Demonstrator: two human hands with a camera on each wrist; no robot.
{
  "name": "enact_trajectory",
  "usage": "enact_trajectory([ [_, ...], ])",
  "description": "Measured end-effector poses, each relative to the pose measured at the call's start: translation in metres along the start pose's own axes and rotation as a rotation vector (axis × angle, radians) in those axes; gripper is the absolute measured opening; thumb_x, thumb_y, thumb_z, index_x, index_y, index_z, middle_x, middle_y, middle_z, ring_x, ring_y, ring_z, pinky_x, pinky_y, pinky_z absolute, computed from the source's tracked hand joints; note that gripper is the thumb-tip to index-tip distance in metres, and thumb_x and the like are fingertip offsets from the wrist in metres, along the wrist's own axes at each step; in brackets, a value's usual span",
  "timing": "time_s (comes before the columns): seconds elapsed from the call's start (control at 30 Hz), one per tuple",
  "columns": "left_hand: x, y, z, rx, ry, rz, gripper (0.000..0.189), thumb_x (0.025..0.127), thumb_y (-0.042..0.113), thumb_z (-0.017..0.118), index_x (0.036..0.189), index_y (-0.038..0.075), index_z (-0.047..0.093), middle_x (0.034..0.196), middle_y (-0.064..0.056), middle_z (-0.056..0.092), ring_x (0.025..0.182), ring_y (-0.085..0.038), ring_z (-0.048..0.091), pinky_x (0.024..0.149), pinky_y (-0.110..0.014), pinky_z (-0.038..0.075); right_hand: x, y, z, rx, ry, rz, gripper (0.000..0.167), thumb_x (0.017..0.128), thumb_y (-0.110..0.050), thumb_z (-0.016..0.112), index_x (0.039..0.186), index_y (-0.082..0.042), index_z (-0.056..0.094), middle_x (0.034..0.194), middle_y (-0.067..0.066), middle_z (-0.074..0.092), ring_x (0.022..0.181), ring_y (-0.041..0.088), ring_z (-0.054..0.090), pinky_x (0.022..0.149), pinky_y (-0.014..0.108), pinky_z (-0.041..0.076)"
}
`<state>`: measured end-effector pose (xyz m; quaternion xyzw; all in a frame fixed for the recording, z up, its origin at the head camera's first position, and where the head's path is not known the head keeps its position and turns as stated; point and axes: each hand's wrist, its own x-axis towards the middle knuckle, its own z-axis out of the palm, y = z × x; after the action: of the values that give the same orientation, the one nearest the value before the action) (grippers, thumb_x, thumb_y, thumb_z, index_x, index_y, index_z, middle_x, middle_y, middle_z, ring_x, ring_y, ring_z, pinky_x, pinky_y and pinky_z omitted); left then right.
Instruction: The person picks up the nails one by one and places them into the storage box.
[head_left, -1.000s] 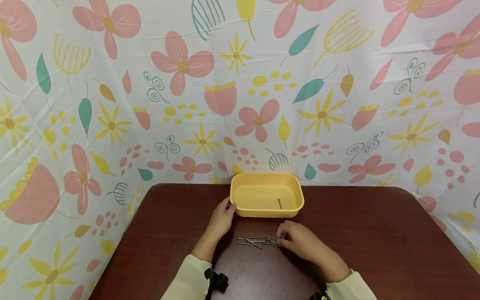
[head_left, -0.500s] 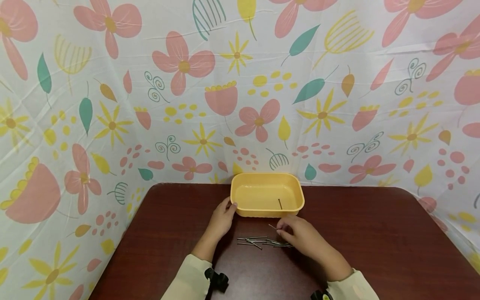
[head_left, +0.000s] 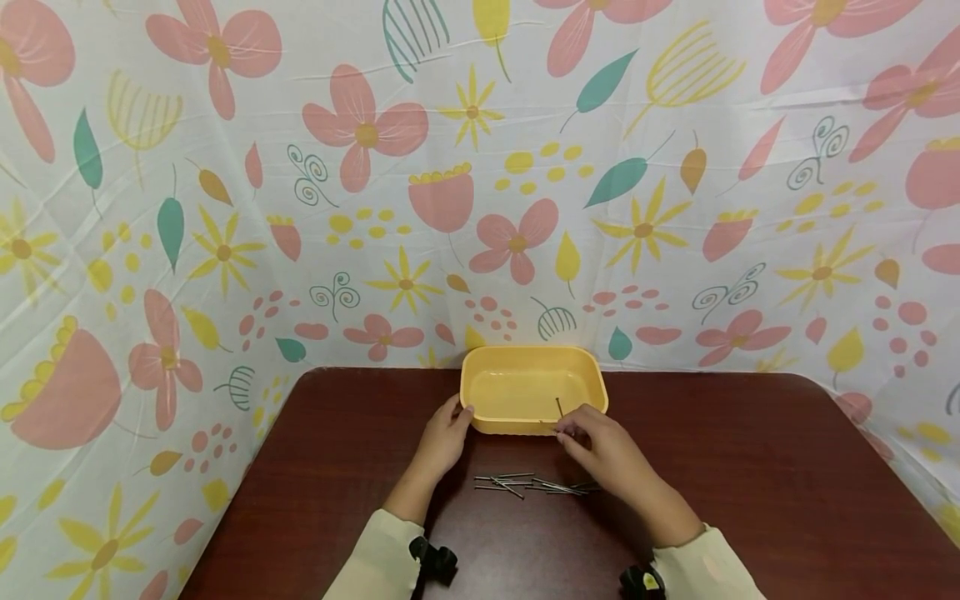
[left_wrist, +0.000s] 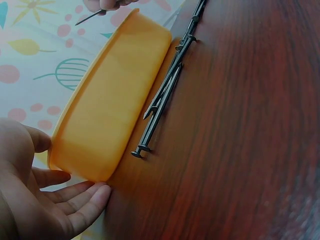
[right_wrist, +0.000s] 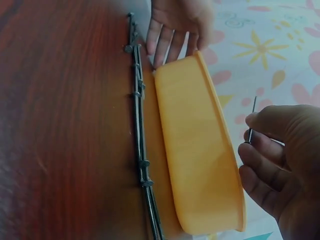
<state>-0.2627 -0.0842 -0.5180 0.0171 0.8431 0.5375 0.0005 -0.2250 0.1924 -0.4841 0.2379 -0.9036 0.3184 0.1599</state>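
My right hand point(head_left: 611, 454) pinches a nail point(right_wrist: 254, 117) between thumb and fingertips, over the near rim of the yellow plastic tray point(head_left: 532, 425). My left hand point(head_left: 441, 442) holds the tray's left end, thumb at the rim and fingers against the outer wall, as the left wrist view shows. One nail point(head_left: 558, 406) lies inside the tray. In front of it, several dark metal nails point(left_wrist: 165, 100) lie in a loose row on the table, their flat heads showing in both wrist views. The right hand partly covers the row's right end in the head view.
The dark reddish-brown table point(head_left: 360, 417) has a glossy wood-grain top. Close behind the tray hangs a white cloth point(head_left: 675, 317) printed with flowers and leaves. Black straps point(head_left: 433, 560) circle both wrists over pale sleeves.
The right hand has lifted a nail from the row and carried it forward to the tray's near rim. The left hand and the tray have stayed in place.
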Motion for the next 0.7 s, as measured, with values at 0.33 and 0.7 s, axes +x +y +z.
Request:
enact_trajectory([
  [0.33,-0.001,0.000,0.000,-0.005,-0.005,-0.009,0.051,0.107,0.039,0.046,0.150,0.011,0.048,0.136,-0.011,0.061,0.121,-0.028,0.060,0.097,-0.047,0.051,0.014,0.006,-0.005,-0.012,0.039,-0.015,0.010,0.090,-0.010,0.076,0.094,-0.017,0.070,0.086,-0.009,0.059,0.076,0.002,0.054,0.068,0.022,0.051],
  [0.7,-0.001,0.000,-0.001,-0.001,-0.010,0.002,0.053,0.106,0.041,0.046,0.151,0.012,0.047,0.137,-0.011,0.060,0.124,-0.030,0.058,0.100,-0.050,0.049,0.032,0.012,-0.006,-0.058,0.055,0.021,0.008,0.090,-0.010,0.076,0.096,-0.013,0.071,0.086,-0.004,0.061,0.077,0.010,0.058,0.069,0.027,0.052],
])
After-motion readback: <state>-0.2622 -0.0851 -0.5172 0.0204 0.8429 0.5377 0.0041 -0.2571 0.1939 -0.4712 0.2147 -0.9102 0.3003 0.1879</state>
